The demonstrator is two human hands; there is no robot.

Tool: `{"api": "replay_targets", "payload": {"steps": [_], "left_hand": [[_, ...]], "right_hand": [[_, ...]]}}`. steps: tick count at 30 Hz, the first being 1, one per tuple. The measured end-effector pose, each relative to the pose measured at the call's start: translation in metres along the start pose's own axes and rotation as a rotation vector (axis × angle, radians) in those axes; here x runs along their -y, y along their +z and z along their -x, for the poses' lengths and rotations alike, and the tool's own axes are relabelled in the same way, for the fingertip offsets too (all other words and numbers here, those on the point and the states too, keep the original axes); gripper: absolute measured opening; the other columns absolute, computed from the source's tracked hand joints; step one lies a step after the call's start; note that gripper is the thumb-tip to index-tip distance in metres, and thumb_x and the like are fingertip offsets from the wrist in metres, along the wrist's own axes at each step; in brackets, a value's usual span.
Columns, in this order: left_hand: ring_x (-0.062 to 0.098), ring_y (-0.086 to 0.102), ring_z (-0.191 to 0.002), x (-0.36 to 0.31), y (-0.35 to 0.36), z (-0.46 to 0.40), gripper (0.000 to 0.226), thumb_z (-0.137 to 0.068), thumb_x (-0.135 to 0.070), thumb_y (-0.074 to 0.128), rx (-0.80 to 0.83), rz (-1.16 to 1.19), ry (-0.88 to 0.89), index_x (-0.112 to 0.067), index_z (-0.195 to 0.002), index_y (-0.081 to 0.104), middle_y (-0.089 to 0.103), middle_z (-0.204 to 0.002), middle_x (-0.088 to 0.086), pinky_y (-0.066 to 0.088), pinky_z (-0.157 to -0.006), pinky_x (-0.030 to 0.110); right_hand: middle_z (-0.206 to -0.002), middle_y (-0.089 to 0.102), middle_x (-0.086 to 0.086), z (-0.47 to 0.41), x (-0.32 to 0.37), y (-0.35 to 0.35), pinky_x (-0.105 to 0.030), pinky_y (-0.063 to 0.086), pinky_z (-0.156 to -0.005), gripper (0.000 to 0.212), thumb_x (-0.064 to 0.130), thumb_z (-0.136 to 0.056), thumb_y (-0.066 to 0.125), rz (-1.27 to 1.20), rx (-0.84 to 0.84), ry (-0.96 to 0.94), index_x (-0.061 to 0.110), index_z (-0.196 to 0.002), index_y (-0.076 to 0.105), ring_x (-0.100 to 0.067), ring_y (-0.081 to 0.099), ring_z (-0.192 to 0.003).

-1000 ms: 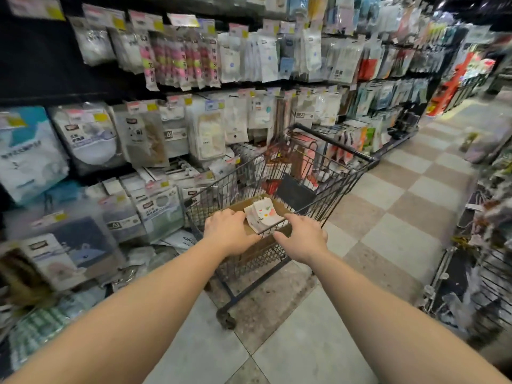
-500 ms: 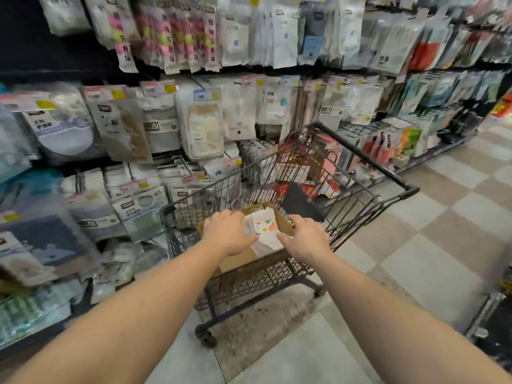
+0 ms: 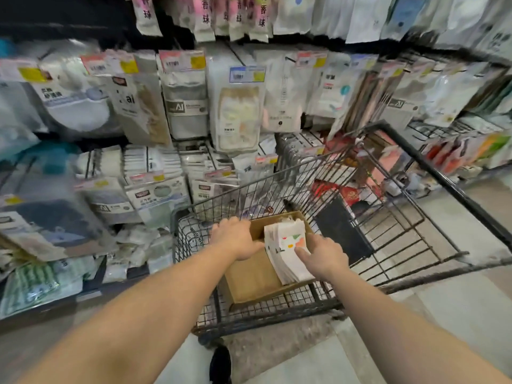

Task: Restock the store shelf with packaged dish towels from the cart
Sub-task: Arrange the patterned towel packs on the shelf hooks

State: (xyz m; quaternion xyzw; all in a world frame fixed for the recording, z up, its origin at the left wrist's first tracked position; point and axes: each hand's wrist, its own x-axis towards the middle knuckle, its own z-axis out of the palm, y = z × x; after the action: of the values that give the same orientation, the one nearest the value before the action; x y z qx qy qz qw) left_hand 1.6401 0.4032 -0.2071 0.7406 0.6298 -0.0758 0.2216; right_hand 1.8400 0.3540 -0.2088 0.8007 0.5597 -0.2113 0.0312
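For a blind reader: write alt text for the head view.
Two bare hands reach into a cardboard box in a wire cart: left hand on its rim, right hand on a stack of towel packs. Shelves of hanging packets stand behind.

Inside the dark, matt metal-wire cart (image 3: 393, 225), a matt brown cardboard box (image 3: 249, 275) is seen, with glossy plastic-wrapped dish towel packs (image 3: 288, 253) stacked within it.
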Motion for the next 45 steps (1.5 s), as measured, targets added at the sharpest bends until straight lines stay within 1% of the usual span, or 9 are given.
{"api": "replay_targets", "payload": {"steps": [6, 10, 16, 21, 25, 34, 40, 42, 45], "left_hand": [[0.031, 0.047, -0.127, -0.006, 0.01, -0.046, 0.077, -0.084, -0.075, 0.05, 0.065, 0.007, 0.013, -0.021, -0.14, 0.048, 0.052, -0.137, 0.009, 0.036, -0.106, 0.044], [0.032, 0.044, -0.133, -0.007, 0.027, -0.069, 0.08, -0.084, -0.075, 0.048, 0.141, 0.005, -0.014, -0.021, -0.143, 0.045, 0.048, -0.143, 0.011, 0.035, -0.11, 0.045], [0.032, 0.044, -0.132, -0.019, 0.06, -0.1, 0.077, -0.086, -0.071, 0.051, 0.192, 0.039, -0.102, -0.021, -0.144, 0.042, 0.048, -0.143, 0.01, 0.036, -0.11, 0.048], [0.033, 0.043, -0.134, -0.042, 0.08, -0.13, 0.079, -0.087, -0.068, 0.052, 0.214, 0.09, -0.191, -0.02, -0.148, 0.038, 0.046, -0.146, 0.011, 0.035, -0.112, 0.049], [0.031, 0.04, -0.139, -0.059, 0.1, -0.156, 0.078, -0.086, -0.069, 0.053, 0.266, 0.142, -0.257, -0.02, -0.146, 0.041, 0.043, -0.152, 0.01, 0.033, -0.113, 0.05], [0.032, 0.041, -0.138, -0.076, 0.179, -0.22, 0.078, -0.09, -0.05, 0.064, 0.441, 0.392, -0.475, -0.015, -0.152, 0.032, 0.041, -0.153, 0.013, 0.038, -0.111, 0.039], [0.026, 0.046, -0.135, -0.078, 0.217, -0.252, 0.081, -0.087, -0.042, 0.073, 0.433, 0.709, -0.636, -0.01, -0.15, 0.033, 0.041, -0.153, 0.008, 0.042, -0.104, 0.031], [0.024, 0.05, -0.13, -0.08, 0.225, -0.261, 0.074, -0.088, -0.036, 0.073, 0.41, 0.776, -0.668, -0.01, -0.148, 0.037, 0.048, -0.148, 0.006, 0.042, -0.096, 0.027], [0.018, 0.055, -0.12, -0.087, 0.23, -0.271, 0.055, -0.092, -0.021, 0.07, 0.363, 0.919, -0.688, -0.01, -0.141, 0.048, 0.058, -0.131, 0.001, 0.041, -0.089, 0.024]], "right_hand": [[-0.141, 0.051, -0.008, -0.049, 0.0, 0.011, -0.042, 0.043, -0.101, 0.062, 0.062, -0.096, 0.037, -0.001, 0.071, 0.033, 0.026, -0.146, 0.04, -0.032, 0.049, -0.128], [-0.145, 0.049, -0.006, -0.075, -0.01, 0.026, -0.042, 0.042, -0.103, 0.066, 0.063, -0.094, 0.042, -0.023, 0.141, 0.053, 0.029, -0.15, 0.034, -0.03, 0.048, -0.13], [-0.145, 0.048, -0.007, -0.124, -0.036, 0.056, -0.05, 0.04, -0.108, 0.071, 0.064, -0.092, 0.044, -0.041, 0.251, 0.056, 0.029, -0.152, 0.029, -0.032, 0.045, -0.131], [-0.141, 0.049, -0.007, -0.166, -0.058, 0.071, -0.048, 0.046, -0.103, 0.067, 0.059, -0.094, 0.048, -0.063, 0.321, 0.02, 0.03, -0.151, 0.026, -0.032, 0.052, -0.124], [-0.143, 0.05, -0.008, -0.204, -0.077, 0.08, -0.043, 0.043, -0.105, 0.067, 0.054, -0.093, 0.053, -0.12, 0.37, -0.003, 0.027, -0.15, 0.031, -0.033, 0.049, -0.128], [-0.141, 0.054, -0.003, -0.28, -0.111, 0.135, -0.036, 0.044, -0.101, 0.054, 0.034, -0.093, 0.063, -0.325, 0.53, 0.065, 0.026, -0.143, 0.043, -0.03, 0.053, -0.124], [-0.134, 0.058, -0.005, -0.315, -0.111, 0.17, -0.031, 0.044, -0.093, 0.054, 0.028, -0.091, 0.067, -0.44, 0.549, 0.225, 0.02, -0.139, 0.044, -0.03, 0.055, -0.122], [-0.131, 0.059, -0.002, -0.321, -0.11, 0.178, -0.029, 0.046, -0.089, 0.053, 0.023, -0.088, 0.069, -0.511, 0.537, 0.258, 0.022, -0.136, 0.046, -0.027, 0.057, -0.119], [-0.13, 0.06, -0.001, -0.324, -0.108, 0.186, -0.036, 0.05, -0.097, 0.054, 0.019, -0.085, 0.071, -0.544, 0.502, 0.281, 0.023, -0.133, 0.048, -0.025, 0.059, -0.117]]}}
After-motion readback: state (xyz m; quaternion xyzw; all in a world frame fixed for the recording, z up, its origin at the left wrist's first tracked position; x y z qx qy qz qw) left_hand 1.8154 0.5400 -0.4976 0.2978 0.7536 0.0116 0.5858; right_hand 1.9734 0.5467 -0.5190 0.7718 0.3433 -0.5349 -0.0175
